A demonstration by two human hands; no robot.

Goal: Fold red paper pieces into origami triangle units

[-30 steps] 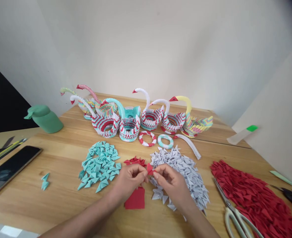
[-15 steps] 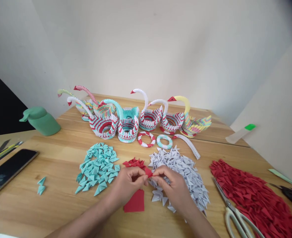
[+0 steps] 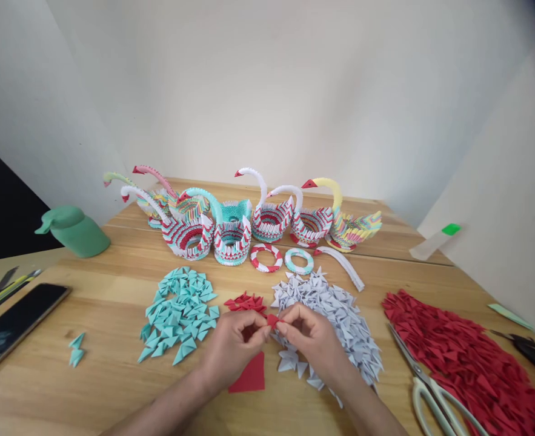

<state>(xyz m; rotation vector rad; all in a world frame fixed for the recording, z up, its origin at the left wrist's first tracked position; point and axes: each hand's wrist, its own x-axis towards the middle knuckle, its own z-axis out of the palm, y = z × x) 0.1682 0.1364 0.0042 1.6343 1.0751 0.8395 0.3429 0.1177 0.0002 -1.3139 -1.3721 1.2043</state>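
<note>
A small folded piece of red paper (image 3: 272, 321) is pinched between my two hands at the middle of the table. My left hand (image 3: 237, 339) grips its left side with thumb and forefinger; my right hand (image 3: 310, 336) closes on its right side. Below my left hand lies flat red paper (image 3: 250, 374), partly covered by the hand. A small heap of red folded pieces (image 3: 245, 302) sits just behind my fingers. Turquoise folded pieces (image 3: 180, 315) spread to the left, and white ones (image 3: 340, 312) lie behind and beside my right hand.
Several paper swans (image 3: 233, 239) stand at the back, with two paper rings (image 3: 266, 267) and a white curved neck (image 3: 342, 265) before them. At right are a red pile (image 3: 462, 351) and scissors (image 3: 424, 378). At left are a phone (image 3: 17, 327) and a green container (image 3: 79, 233).
The red piece has become more compact between my fingertips, and my fingers have shifted slightly. The whole view has moved a little.
</note>
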